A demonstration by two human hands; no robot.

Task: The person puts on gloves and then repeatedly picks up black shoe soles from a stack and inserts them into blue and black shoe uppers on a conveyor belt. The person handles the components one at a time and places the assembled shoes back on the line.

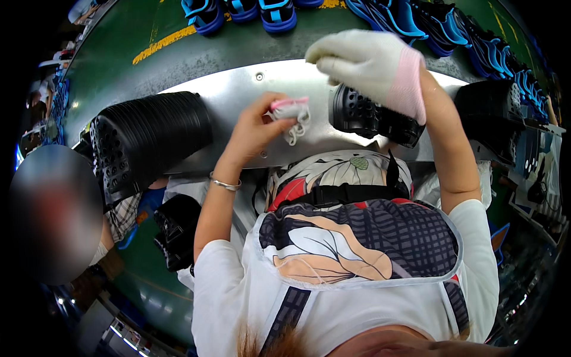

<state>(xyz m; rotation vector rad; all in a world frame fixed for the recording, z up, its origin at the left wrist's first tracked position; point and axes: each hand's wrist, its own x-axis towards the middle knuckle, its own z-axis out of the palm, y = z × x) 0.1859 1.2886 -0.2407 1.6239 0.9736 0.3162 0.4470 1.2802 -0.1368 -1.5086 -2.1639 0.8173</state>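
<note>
My bare left hand (pixel 257 126), a silver bangle at its wrist, pinches a crumpled white glove (pixel 294 113) with a pink cuff over the metal bench (pixel 256 77). Another white glove with a pink cuff (pixel 408 80) covers my right hand (pixel 363 59), which is raised above the bench with its fingers stretched out and holding nothing visible. Just below the right hand lie black moulded pieces (pixel 354 113) with round holes, partly hidden by the glove and wrist.
A long row of nested black moulded pieces (pixel 151 134) stands at the bench's left, more (pixel 491 113) at its right. Black-and-blue shoes (pixel 278 16) line the far side over the green floor (pixel 128 30). A person (pixel 110 238) is close by on my left.
</note>
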